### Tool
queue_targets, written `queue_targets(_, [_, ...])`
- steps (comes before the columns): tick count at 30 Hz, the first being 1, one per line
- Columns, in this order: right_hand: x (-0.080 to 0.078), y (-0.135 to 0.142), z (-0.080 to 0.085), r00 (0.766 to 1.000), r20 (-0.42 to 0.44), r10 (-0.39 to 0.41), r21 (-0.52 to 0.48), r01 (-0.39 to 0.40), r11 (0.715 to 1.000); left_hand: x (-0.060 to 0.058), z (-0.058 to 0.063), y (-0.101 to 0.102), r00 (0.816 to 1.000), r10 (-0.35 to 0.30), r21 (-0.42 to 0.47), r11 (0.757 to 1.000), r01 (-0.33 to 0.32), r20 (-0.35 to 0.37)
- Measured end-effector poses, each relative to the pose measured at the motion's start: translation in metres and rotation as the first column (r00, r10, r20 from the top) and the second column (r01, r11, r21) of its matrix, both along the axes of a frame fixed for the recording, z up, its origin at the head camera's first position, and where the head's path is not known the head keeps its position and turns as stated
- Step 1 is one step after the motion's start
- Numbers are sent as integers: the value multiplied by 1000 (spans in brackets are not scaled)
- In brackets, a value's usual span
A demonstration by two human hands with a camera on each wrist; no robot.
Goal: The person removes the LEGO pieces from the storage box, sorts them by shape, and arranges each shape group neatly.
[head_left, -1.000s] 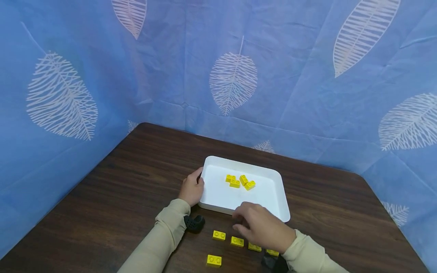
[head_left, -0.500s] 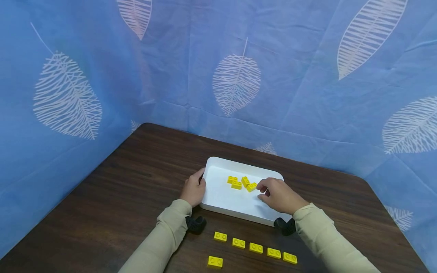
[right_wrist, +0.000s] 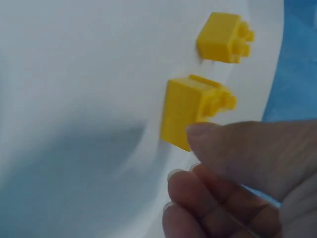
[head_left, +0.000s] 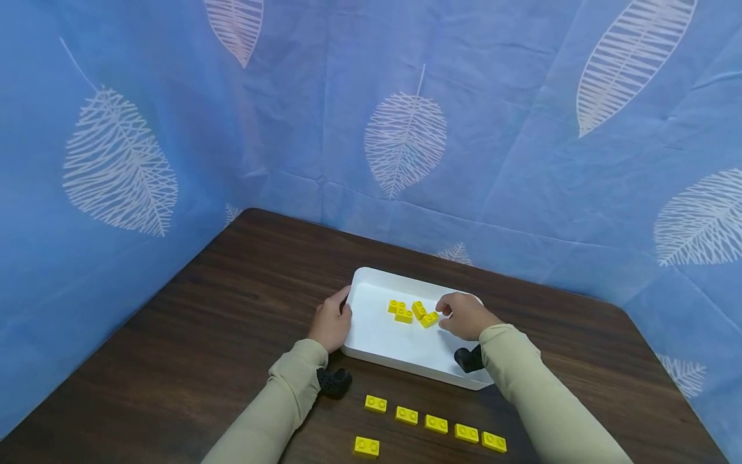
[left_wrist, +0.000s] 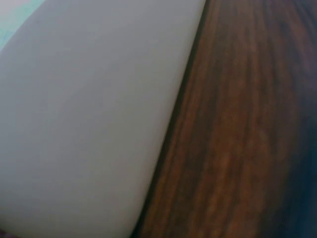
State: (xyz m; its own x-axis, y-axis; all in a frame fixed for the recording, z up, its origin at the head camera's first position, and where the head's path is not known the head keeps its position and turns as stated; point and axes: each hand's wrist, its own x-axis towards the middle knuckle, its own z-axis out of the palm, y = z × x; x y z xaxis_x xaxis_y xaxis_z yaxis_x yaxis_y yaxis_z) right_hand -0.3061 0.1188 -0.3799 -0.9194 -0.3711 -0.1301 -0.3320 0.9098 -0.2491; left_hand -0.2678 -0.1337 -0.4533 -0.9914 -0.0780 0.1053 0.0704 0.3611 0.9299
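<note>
A white tray [head_left: 382, 345] lies on the table, and my left hand [head_left: 332, 324] holds its left edge, thumb at the rim and fingers along the outside wall. The left wrist view shows the tray's wall [left_wrist: 94, 114] close up. Inside the tray are several yellow two-stud toy bricks grouped together. Over the tray's right part is my right hand [head_left: 467, 316], thumb and forefinger spread near the rightmost yellow brick [head_left: 429, 319]. In the right wrist view the thumb overlaps this brick [right_wrist: 181, 111], the other fingers curve below it, and a second brick [right_wrist: 219, 37] stands beyond.
In front of the tray, several yellow bricks form a slanting row, from the left one [head_left: 375, 403] to the right one [head_left: 494, 441]. A single brick [head_left: 366, 446] lies nearer on the dark wooden table [head_left: 220, 335]. A blue leaf-print cloth [head_left: 324, 109] hangs behind.
My right hand has moved from above the brick row into the tray, up to the rightmost brick, uncovering the row's right end. The left hand has stayed on the tray's edge.
</note>
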Motion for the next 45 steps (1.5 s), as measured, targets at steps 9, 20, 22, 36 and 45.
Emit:
queue_targets(9, [-8,-6,-11,996,36,-84,38,83,996,0,0,2,1000,-4,-2,1000,4,-5])
queue_targets(20, [-6,-13,-11,994,62,-85,37,83,996,0,-2,1,1000,-5,4,1000,5,0])
queue_targets(22, [-5,-13,-11,994,62,-91,45,89,995,0,-2,1,1000,-3,4,1000,3,1])
queue_targets(36, [34,-4,5,998,-68,-4,-29,2,1000,1,1,1,1000,-1,12,1000,1,0])
queue_targets(45, [91,-8,27,978,-193,86,-61,-99,993,1,0,1,1000,-9,13,1000,9,-2])
